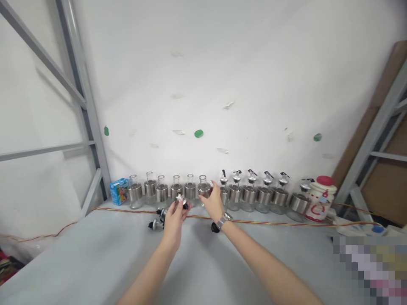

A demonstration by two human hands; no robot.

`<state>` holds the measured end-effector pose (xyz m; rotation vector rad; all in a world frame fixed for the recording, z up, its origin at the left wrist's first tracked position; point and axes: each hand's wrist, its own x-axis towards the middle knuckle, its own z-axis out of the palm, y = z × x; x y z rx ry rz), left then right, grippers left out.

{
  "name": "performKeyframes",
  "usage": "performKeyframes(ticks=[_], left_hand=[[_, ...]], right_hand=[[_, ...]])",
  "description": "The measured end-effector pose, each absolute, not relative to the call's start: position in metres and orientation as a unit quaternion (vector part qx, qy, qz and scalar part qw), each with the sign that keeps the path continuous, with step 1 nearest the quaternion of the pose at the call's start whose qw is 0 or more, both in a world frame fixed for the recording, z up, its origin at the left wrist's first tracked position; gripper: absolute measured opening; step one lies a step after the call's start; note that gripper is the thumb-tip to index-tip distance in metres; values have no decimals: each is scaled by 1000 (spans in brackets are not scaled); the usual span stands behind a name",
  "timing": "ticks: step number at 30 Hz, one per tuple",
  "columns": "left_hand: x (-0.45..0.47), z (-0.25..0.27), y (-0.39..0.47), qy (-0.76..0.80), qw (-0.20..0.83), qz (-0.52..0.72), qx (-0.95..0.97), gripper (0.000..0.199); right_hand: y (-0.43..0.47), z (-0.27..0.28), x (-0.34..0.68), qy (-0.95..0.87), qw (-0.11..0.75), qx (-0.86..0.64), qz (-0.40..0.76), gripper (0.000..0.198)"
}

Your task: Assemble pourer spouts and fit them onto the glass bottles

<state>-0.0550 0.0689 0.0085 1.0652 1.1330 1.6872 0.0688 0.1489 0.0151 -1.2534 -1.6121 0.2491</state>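
Pinching pourer top (185, 205) in left hand (174, 219), clasping open bottle (202, 186) just right of it with right hand (213, 202), steady upright by metal sleeve (204, 190), clear of loose pourers (155, 224) left of grip.

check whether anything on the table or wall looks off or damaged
The white wall looks marked: pale scraps and green patches are scattered over it. A red-and-yellow cord crosses the table in front of the bottles, untidy against their neat row. Loose pour spouts lie beside the left hand. No spill shows.
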Motion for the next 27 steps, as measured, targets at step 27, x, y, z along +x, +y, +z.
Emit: performKeyframes(ticks=[27], left_hand=[[-35,61,15,334,466,569,589,27]], right_hand=[[15,6,109,-715,422,-360,425,54]])
